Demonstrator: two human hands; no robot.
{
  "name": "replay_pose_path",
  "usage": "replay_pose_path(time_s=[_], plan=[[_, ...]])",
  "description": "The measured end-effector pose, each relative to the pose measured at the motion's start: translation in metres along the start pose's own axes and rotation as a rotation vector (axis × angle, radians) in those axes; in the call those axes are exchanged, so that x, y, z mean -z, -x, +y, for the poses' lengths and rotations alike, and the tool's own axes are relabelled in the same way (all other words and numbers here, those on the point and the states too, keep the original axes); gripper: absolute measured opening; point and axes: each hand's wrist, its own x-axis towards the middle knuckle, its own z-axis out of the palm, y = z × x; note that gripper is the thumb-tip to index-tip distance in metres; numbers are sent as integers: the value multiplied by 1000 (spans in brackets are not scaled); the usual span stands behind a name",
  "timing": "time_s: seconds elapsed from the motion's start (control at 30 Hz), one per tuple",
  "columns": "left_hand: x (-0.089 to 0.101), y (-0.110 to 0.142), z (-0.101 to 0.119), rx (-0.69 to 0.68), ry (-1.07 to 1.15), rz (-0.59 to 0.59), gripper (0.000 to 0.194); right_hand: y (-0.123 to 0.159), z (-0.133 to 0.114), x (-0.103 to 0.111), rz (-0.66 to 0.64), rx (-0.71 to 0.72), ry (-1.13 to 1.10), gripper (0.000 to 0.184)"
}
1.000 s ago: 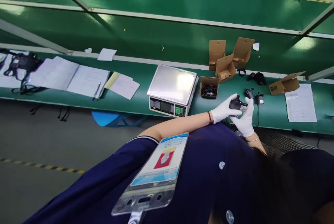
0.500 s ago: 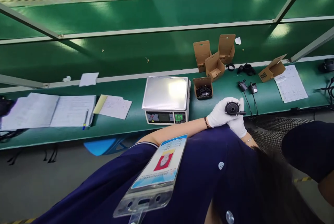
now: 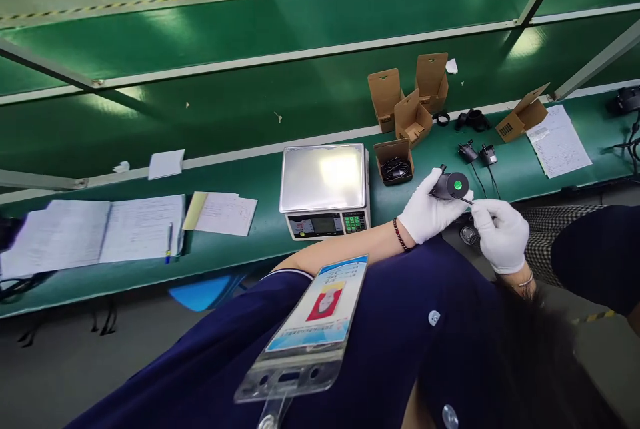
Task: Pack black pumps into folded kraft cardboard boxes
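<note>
My left hand (image 3: 429, 212), in a white glove, is closed round a small black pump (image 3: 443, 187). The pump's round end, with a green sticker, faces up toward me, and a short spout points away. A thin black cord (image 3: 464, 200) comes off the pump to the right. My right hand (image 3: 501, 232), gloved too, pinches this cord between thumb and fingertips close to the pump. Both hands are over the front edge of the green bench. Beyond them lie two black plug adapters (image 3: 469, 151) with cords that run down toward my hands.
A digital scale (image 3: 324, 179) stands left of my hands. Beside it, an open carton (image 3: 395, 162) holds a coiled black cable; more open cartons (image 3: 413, 119) stand behind. Written sheets (image 3: 560, 142) lie right, an open notebook (image 3: 143, 225) left. A person in dark clothing (image 3: 595, 252) is close on the right.
The pump has turned over in my left hand, from its spouted face to the green-stickered end. My right hand has come away from beneath it to the right, now pinching the cord.
</note>
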Motion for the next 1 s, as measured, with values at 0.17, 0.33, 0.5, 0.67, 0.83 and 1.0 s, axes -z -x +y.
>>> replay_pose_path(time_s=[0.17, 0.33, 0.5, 0.67, 0.83, 1.0], plan=[[2, 16, -3, 49, 8, -11, 25, 2, -3, -9, 56, -111, -80, 33], [10, 21, -3, 98, 0, 6, 25, 3, -12, -15, 50, -182, -93, 35], [16, 25, -2, 98, 19, -39, 35, 8, -21, -14, -20, -184, -108, 33], [16, 33, -2, 94, 10, -68, 32, 7, -36, -14, -13, -136, -108, 38], [27, 34, -3, 144, -147, -143, 24, -13, -47, -12, -189, 38, 104, 37], [38, 31, 0, 297, -195, -125, 43, -27, -44, -21, -199, 36, 134, 43]])
